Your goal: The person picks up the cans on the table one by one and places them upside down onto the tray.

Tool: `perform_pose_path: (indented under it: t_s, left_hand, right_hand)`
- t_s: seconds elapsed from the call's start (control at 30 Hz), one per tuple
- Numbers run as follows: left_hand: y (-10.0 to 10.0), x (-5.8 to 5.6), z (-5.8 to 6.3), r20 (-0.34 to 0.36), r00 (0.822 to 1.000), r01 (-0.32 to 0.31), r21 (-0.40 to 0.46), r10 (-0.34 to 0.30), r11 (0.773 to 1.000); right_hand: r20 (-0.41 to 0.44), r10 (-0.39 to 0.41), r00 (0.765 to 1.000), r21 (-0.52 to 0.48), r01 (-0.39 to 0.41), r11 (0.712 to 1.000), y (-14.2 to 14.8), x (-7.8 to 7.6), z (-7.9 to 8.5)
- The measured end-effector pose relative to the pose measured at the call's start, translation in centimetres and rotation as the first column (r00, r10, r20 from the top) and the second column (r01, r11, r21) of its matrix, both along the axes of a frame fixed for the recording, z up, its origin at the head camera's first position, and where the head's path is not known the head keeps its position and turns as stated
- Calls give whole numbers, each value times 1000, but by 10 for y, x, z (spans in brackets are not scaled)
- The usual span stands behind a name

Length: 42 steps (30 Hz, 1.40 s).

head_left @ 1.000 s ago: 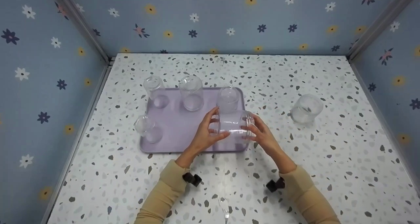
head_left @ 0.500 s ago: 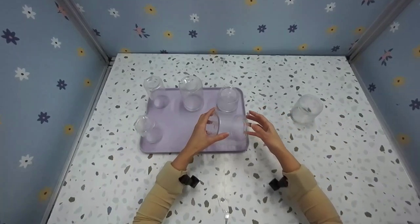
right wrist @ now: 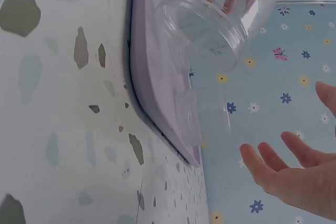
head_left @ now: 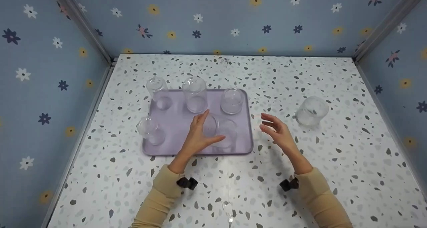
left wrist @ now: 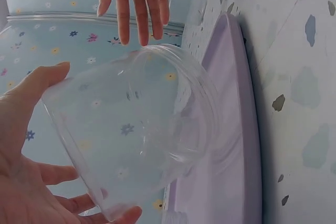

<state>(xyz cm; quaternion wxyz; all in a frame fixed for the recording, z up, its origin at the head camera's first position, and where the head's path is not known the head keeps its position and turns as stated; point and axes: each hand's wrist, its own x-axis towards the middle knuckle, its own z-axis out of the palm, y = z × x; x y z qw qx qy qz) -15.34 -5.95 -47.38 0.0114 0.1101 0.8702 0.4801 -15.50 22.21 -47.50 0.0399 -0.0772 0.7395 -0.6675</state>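
My left hand point(head_left: 196, 136) grips a clear jar point(left wrist: 121, 124) round its closed end, thumb on one side and fingers on the other. The jar tilts over the front right part of the lilac tray point(head_left: 180, 134), its ridged mouth facing down toward the surface. To the right of the tray, my right hand point(head_left: 278, 131) hangs in the air, fingers apart and loosely bent around nothing. In the right wrist view a gap shows between this hand and the jar.
Several clear jars stand upside down on the tray: a narrow jar point(head_left: 156, 89) at back left, a tall jar point(head_left: 195, 94), a short jar point(head_left: 232, 101) at back right, and a small jar point(head_left: 148, 129) at front left. Another wide jar point(head_left: 312, 111) stands on the speckled table point(head_left: 337, 161).
My right hand has let go of the jar and drawn away to the right. My left hand has moved left and turned the jar from lying sideways to mouth lower.
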Motion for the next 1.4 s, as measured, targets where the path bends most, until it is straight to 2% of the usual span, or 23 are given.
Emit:
perform_pose_path:
  t_s: [0.2, 0.3, 0.37, 0.53, 0.6, 0.73, 0.83, 1.03, 1.23, 1.4]
  left_hand:
    - [-7, 0, 3, -10, 1000, -19, -38, 19, 999]
    - [-9, 0, 5, -23, 999, -34, -65, 33, 997]
    - [-10, 1, 6, -34, 999, -43, -88, 40, 995]
    - [-13, 0, 10, -33, 998, -63, -162, 58, 985]
    - [-13, 0, 12, -28, 998, -66, -187, 61, 980]
    - [-15, -2, 13, -20, 998, -63, -226, 60, 972]
    - [-16, -3, 15, -11, 998, -56, -264, 55, 963]
    - [-20, -6, 18, -10, 999, -41, -370, 40, 928]
    - [-22, -10, 21, -5, 1000, -17, -446, 16, 895]
    - [-22, -12, 23, 11, 1000, 1, -476, 5, 879]
  right_hand:
    - [-69, -69, 995, 128, 78, 989, 4, 3, 23]
    - [-140, -104, 985, 181, 129, 975, 10, 2, 27]
    - [-181, -127, 975, 224, 166, 960, 19, -1, 24]
    - [-286, -158, 945, 373, 262, 890, 40, -11, 10]
    - [-335, -153, 930, 423, 294, 857, 44, -12, 9]
    - [-405, -129, 905, 482, 332, 811, 53, -14, 10]
    - [-398, -117, 910, 530, 332, 780, 59, -16, 11]
    - [-315, -126, 941, 647, 309, 697, 73, -19, 14]
    - [-307, -129, 943, 712, 317, 627, 84, -25, 16]
    - [-270, -138, 953, 758, 298, 580, 91, -29, 19]
